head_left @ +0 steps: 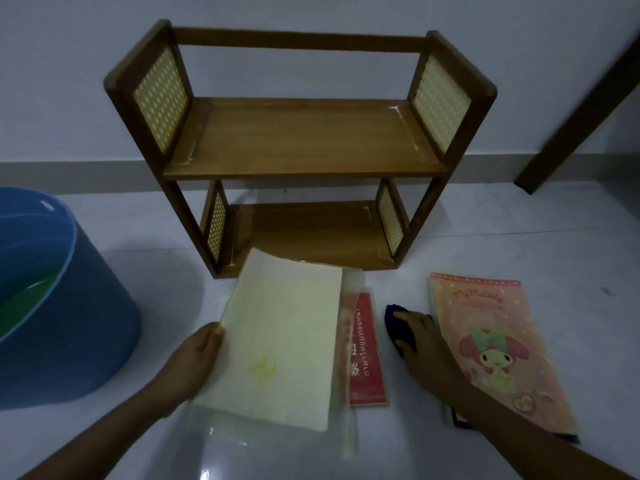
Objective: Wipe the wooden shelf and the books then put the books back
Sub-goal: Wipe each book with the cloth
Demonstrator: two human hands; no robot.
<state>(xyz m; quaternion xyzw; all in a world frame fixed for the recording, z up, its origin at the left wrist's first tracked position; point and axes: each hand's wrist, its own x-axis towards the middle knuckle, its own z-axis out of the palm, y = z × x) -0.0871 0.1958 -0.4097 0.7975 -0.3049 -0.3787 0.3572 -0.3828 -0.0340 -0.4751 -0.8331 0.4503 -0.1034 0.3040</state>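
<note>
A two-tier wooden shelf (304,143) with cream perforated side panels stands on the floor against the wall, both tiers bare. My left hand (202,344) grips the left edge of a pale cream book (280,341), which lies tilted in front of the shelf over a red book (365,348). My right hand (420,336) rests on a dark blue cloth (398,323) on the floor, its fingers curled over it. A pink cartoon-cover book (495,344) lies to the right, on top of another book whose dark edge shows below.
A large blue tub (86,306) with green inside stands at the left. A dark wooden leg or board (581,109) leans along the wall at the upper right. The floor is glossy pale tile (571,237).
</note>
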